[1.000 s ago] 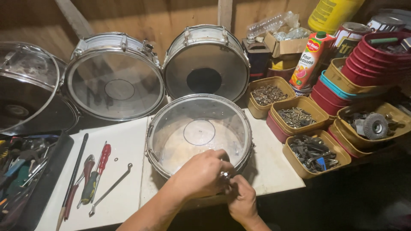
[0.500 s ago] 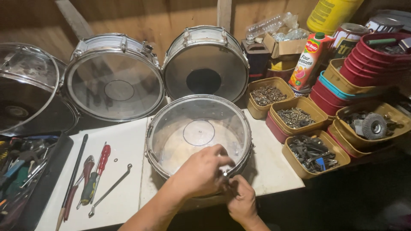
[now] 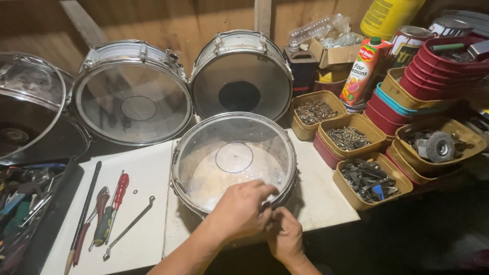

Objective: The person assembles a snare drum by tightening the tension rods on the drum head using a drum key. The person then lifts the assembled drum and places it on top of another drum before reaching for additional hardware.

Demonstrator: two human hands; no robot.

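White worktop [image 3: 147,178], round clear-skinned metal-rimmed drum [image 3: 233,158], left hand [image 3: 239,211], right hand [image 3: 286,237] at rim

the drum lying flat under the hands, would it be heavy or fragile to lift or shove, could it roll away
The snare drum is a hollow shell with a thin clear head, so it is probably light for its size. That head looks easy to dent; gripping the metal rim seems safer. Lying flat on the white board it should slide, not roll. Both hands, left hand and right hand, are at its near rim.

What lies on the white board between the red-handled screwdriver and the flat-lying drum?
In the head view, a bent metal wrench and a small washer lie between the red-handled screwdriver and the drum.
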